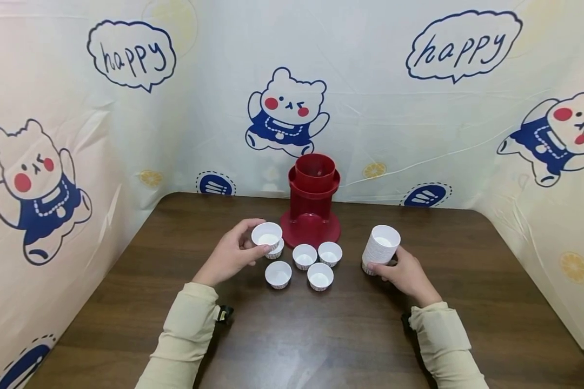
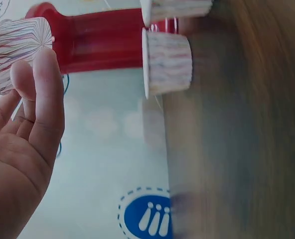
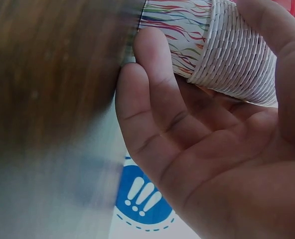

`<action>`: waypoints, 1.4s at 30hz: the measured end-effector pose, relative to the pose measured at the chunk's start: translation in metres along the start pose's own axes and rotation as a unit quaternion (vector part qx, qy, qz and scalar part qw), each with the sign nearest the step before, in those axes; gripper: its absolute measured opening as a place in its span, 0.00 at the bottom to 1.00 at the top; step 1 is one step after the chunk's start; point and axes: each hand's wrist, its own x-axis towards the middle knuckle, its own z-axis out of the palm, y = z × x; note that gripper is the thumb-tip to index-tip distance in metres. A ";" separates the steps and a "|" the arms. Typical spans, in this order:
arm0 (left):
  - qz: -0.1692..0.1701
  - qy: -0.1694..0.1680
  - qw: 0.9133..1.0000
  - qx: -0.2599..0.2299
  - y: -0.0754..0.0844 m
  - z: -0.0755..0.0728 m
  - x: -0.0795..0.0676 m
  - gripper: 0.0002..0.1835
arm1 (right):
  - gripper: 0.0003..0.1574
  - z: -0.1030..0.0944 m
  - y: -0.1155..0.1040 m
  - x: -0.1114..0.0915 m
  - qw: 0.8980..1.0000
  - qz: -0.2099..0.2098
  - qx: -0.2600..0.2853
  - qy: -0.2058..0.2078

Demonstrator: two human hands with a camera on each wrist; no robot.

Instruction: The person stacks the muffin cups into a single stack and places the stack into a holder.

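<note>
Left hand (image 1: pixel 227 256) raised, thumb and fingers pinching; right hand (image 1: pixel 410 274) curled in a grip. Left forearm (image 1: pixel 185 329), right forearm (image 1: pixel 445 340) reach forward, well apart.

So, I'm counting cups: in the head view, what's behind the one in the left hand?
Part of another cup; the held cup and left hand cover the rest, including some of its inside.
</note>
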 end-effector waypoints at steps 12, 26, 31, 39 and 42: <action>0.011 -0.014 1.000 -0.007 0.023 0.026 0.019 0.33 | 0.42 0.000 0.000 0.000 1.000 0.001 0.007 0.004; 0.004 -0.049 0.999 -0.006 0.046 0.053 0.041 0.32 | 0.41 0.000 0.001 0.002 1.000 -0.005 -0.006 0.004; 0.011 -0.064 0.998 0.005 0.056 0.067 0.051 0.32 | 0.40 0.000 0.003 0.002 1.000 -0.009 -0.005 0.005; 0.020 -0.099 0.995 -0.009 0.068 0.094 0.064 0.34 | 0.38 -0.001 0.002 0.002 1.000 -0.016 0.004 0.009; 0.021 -0.114 0.993 -0.013 0.071 0.105 0.069 0.34 | 0.38 -0.001 0.001 0.001 1.000 -0.015 0.007 0.010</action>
